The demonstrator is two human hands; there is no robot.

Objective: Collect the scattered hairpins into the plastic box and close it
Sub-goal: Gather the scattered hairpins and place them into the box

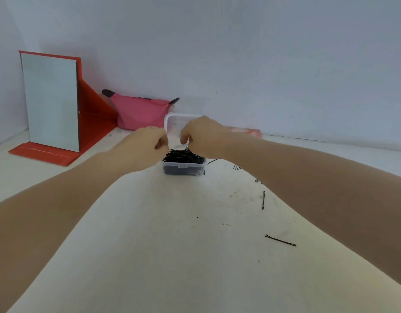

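- We see a plain pale grey-blue wall (240, 53) filling the upper half of the view.
- We note a white tabletop (172, 245) meeting it, marked with small dark specks and scuffs.
- At far left a mirror (50, 100) stands upright in a red folding stand (91, 114).
- Beside it a pink pouch (138, 114) rests against the wall.
- Lighting is soft and even.

The box (183, 166) was clear, glossy plastic, its raised lid (172, 119) milky and translucent. The hairpins (185, 155) looked like thin dark metal wire. The pouch (138, 111) was matt pink cloth. The surface (172, 245) was matt, off-white and scuffed.
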